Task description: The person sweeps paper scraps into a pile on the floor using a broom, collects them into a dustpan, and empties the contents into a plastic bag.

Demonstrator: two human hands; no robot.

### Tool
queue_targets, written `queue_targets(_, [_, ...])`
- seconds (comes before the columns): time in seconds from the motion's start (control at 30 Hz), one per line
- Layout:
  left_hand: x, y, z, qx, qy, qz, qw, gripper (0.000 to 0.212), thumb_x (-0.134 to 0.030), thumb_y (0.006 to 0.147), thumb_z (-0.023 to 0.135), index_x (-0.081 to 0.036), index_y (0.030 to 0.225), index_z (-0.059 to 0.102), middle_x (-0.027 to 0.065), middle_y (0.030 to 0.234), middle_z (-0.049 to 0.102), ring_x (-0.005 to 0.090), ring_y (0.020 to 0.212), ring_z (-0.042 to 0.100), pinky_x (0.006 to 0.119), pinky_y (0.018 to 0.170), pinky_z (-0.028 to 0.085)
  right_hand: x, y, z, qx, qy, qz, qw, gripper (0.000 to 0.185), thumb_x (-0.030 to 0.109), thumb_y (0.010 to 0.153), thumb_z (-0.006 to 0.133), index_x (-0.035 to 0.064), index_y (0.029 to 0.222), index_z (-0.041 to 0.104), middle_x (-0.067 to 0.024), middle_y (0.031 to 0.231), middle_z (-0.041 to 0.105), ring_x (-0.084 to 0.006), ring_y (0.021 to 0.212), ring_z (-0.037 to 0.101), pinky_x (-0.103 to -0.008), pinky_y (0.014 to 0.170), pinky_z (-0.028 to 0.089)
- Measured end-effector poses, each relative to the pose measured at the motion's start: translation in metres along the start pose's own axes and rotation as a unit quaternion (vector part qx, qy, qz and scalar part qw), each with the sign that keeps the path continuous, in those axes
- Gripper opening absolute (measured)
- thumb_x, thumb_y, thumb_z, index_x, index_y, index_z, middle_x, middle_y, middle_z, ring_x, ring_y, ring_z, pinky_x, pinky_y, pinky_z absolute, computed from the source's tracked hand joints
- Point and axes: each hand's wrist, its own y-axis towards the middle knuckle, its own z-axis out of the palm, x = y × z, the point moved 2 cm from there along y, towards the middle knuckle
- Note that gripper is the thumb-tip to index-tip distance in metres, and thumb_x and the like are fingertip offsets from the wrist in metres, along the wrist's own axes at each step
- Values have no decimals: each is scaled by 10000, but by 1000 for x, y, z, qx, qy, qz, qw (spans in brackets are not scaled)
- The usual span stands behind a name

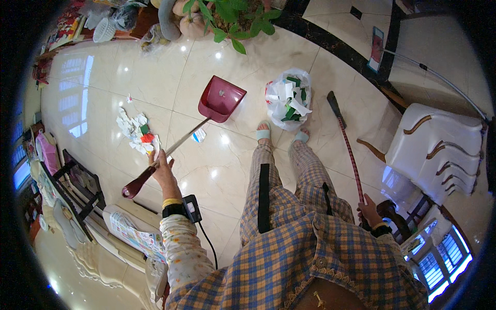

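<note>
My left hand [166, 174] is at the handle of a maroon dustpan [221, 99], gripping it loosely; the handle partly hides the fingers. The pan rests on the tiled floor, its handle rising towards me. Beyond my left fingers lies a pile of torn paper scraps [133, 128], mostly white with red and green pieces. One white-and-blue scrap [199, 135] lies apart. My right hand [370, 211] grips the red striped handle of a small broom [337, 107], whose dark head points away from me. Between pan and broom, a white plastic bag [274, 110] holds paper and green pieces.
My slippered feet [263, 131] stand just below the bag. White stacked chairs [434, 143] and a flat mop [376, 50] are at right. A potted plant [232, 23] and pumpkins [192, 26] stand ahead. A cushioned seat [131, 228] is at lower left.
</note>
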Motion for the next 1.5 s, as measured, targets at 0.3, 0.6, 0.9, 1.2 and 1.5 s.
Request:
queue_targets(0.3, [151, -44, 95, 123, 161, -267, 942, 331, -228, 719, 604, -34, 966, 500, 55, 716, 563, 134, 579, 553, 221, 457, 424, -85, 44, -24, 81, -299, 11, 951, 402, 300, 752, 552, 58, 1059, 459, -84, 870, 575, -237, 604, 558, -384, 606, 455])
queue_targets(0.6, [315, -74, 289, 184, 306, -186, 915, 402, -302, 686, 584, 54, 871, 559, 167, 782, 586, 195, 736, 564, 272, 683, 430, -134, 34, -56, 97, -177, 16, 979, 312, 142, 781, 512, 60, 1080, 469, -47, 778, 519, -147, 615, 479, -294, 539, 411])
queue_targets(0.9, [325, -77, 355, 206, 147, -351, 901, 253, -163, 700, 582, -16, 852, 443, 46, 582, 449, 127, 402, 414, 270, 298, 289, -164, 25, -56, 54, -145, 76, 985, 292, 137, 757, 522, 47, 1033, 490, -53, 740, 491, -141, 621, 440, -279, 544, 362])
queue_targets(1.2, [287, -136, 305, 139, 14, -196, 971, 80, -45, 765, 496, 19, 762, 447, 67, 571, 496, 114, 420, 467, 224, 362, 385, -196, 28, -34, 105, -12, 151, 983, 226, 114, 787, 498, 34, 998, 480, -40, 907, 499, -138, 826, 455, -267, 693, 374])
queue_targets(1.5, [276, -122, 304, 117, 348, -20, 930, 250, -74, 713, 544, 15, 938, 481, 98, 647, 520, 166, 523, 508, 275, 478, 417, -141, 39, -20, 98, 6, 122, 988, 363, 190, 793, 461, 71, 1132, 409, -100, 1032, 474, -222, 932, 426, -327, 769, 345])
